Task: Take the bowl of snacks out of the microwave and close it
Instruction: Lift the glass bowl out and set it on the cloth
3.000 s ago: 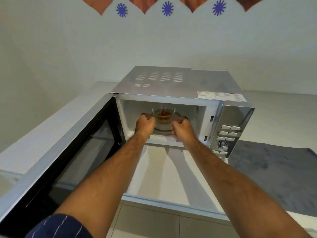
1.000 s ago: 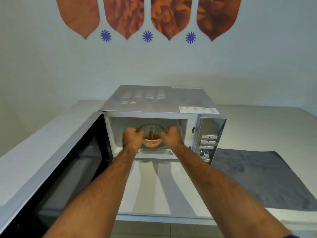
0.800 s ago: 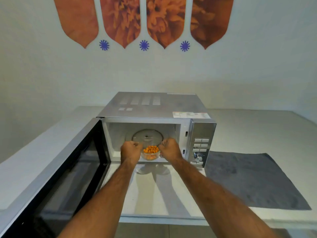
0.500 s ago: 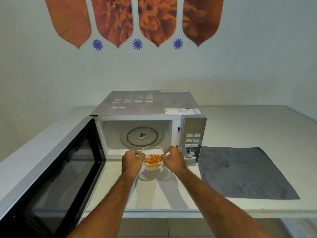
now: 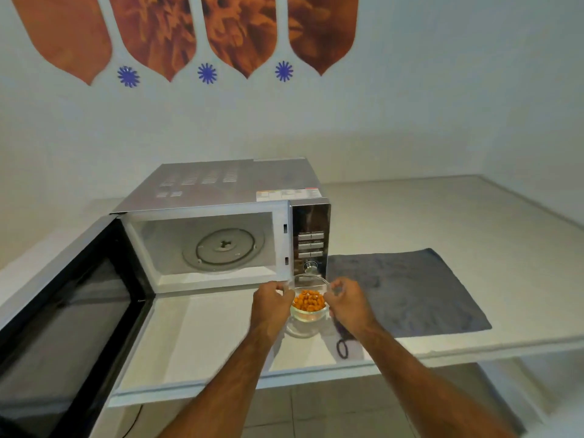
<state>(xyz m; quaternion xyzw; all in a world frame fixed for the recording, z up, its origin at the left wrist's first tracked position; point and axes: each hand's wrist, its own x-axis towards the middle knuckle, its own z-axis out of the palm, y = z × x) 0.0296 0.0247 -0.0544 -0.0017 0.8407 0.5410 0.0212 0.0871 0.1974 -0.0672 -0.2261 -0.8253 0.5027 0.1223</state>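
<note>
A home kitchen corner: a silver microwave (image 5: 234, 222) stands open on a pale counter (image 5: 442, 216) against a plain wall, a grey mat (image 5: 407, 289) just right of the microwave, orange leaf-shaped decals (image 5: 177, 30) above it, and floor tiles (image 5: 316, 409) below the counter's edge

No text legible anywhere. One printed label (image 5: 288, 195) sits on top of the microwave (image 5: 234, 188), at its front right corner, roughly 12 o'clock from the bowl: white with red and coloured patches and fine print, too small and blurred to read. Control panel (image 5: 311, 245) on the microwave's right face carries rows of silver buttons (image 5: 311, 245) above a dial (image 5: 310, 266); any markings on them unreadable. No brand name made out. No numbers or signs readable.
</note>
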